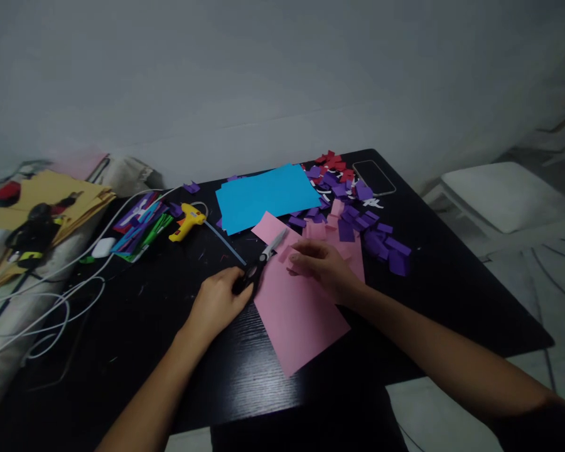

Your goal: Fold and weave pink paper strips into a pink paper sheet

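Observation:
My left hand (221,295) is closed round the black handles of a pair of scissors (266,256), whose blades point away to the upper right over pink paper. In my right hand (322,267) the fingers pinch a small folded piece of pink paper (287,253). Beneath both lies a large pink sheet (301,326), with a smaller pink piece (266,227) beyond the blades. Just past my right hand are cut pink pieces (316,231), mixed with many folded purple pieces (379,245).
Blue sheets (268,196) lie at the back of the black table (169,351). Red pieces (334,164) are heaped at the far right. A yellow glue gun (188,221), coloured strips (148,229), white cables (66,314) and yellow paper (70,198) occupy the left. A white stool (489,191) stands at right.

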### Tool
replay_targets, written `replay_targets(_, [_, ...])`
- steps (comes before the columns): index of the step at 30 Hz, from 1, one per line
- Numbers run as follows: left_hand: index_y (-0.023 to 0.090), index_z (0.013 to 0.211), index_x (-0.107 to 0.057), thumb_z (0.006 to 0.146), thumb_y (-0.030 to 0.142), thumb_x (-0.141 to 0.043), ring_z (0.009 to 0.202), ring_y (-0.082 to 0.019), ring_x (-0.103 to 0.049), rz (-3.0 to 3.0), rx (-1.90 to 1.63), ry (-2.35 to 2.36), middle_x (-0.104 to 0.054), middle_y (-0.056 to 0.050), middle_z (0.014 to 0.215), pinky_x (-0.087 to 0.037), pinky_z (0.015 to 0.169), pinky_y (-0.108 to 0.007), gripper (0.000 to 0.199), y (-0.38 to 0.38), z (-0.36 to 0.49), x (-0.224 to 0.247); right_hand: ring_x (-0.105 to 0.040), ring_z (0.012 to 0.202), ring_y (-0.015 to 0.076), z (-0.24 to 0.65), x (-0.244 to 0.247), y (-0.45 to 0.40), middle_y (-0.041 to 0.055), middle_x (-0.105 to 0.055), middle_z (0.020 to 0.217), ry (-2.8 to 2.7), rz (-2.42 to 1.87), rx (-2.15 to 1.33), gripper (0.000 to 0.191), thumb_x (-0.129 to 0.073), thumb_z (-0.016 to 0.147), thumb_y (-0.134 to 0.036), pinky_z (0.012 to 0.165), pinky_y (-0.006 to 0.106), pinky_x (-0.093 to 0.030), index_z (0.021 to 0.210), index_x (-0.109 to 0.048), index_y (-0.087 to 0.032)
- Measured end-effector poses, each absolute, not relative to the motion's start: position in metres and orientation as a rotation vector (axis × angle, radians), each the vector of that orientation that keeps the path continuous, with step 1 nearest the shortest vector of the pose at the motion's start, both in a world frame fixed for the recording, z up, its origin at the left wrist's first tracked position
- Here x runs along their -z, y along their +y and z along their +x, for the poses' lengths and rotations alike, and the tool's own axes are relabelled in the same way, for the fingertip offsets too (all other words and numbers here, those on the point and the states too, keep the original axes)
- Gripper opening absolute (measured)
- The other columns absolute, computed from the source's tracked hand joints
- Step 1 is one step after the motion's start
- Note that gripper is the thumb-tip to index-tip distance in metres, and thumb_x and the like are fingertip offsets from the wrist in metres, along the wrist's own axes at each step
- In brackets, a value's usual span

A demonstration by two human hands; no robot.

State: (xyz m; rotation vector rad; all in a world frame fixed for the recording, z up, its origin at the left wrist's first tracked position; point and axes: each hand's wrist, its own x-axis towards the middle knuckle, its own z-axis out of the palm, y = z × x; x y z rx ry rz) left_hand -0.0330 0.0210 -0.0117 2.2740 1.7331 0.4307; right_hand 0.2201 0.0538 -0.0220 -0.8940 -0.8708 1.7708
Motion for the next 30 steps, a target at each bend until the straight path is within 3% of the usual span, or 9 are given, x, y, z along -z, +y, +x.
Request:
replay_targets(10, [0.018, 0.093, -0.07, 0.09, 0.028, -0.072, 0.084, -0.023, -0.07, 2.321, -0.473, 1.568, -0.069, -0.006, 0.091, -0.055, 0.074, -0.034, 0.011, 0.018, -0.033, 0.012, -0.062, 0.061, 0.0099, 0.219, 0.025, 0.048, -0.0061, -0.064, 0.07, -1.082, -0.879, -1.852, 0.041, -0.098, 0.064, -0.029, 0.058, 0.023, -0.049, 0.09, -0.068, -0.021])
replay_targets(16, [0.019, 0.101, -0.07, 0.092, 0.029, -0.071, 0.091, -0.024, -0.069, 2.277, -0.516, 1.477, -0.07, -0.007, 0.098, -0.055, 0.081, -0.037, 0.014, 0.019, -0.035, 0.013, -0.06, 0.06, 0.0104, 0.219, 0.023, 0.047, -0.0051, -0.066, 0.069, -1.179, -0.874, -1.87, 0.037, -0.095, 0.068, -0.03, 0.059, 0.024, -0.047, 0.093, -0.07, -0.019])
replay_targets(25, [0.021, 0.099, -0.071, 0.098, 0.038, -0.062, 0.084, -0.021, -0.067, 2.201, -0.566, 1.481, -0.071, -0.004, 0.096, -0.051, 0.073, -0.032, 0.019, 0.02, -0.039, -0.023, -0.048, 0.053, 0.0076, 0.215, 0.033, 0.044, -0.0086, -0.055, 0.06, -1.268, -0.809, -1.936, 0.034, -0.093, 0.071, -0.034, 0.052, 0.022, -0.037, 0.095, -0.073, -0.018])
replay_targets(30, [0.019, 0.101, -0.071, 0.098, 0.036, -0.055, 0.1, -0.029, -0.069, 2.283, -0.499, 1.776, -0.073, -0.01, 0.105, -0.053, 0.091, -0.043, 0.023, 0.045, -0.056, -0.034, -0.042, 0.05, 0.0065, 0.213, 0.028, 0.042, -0.0113, -0.045, 0.054, -1.235, -0.881, -1.895, 0.031, -0.091, 0.07, -0.032, 0.052, 0.021, -0.032, 0.091, -0.072, -0.018])
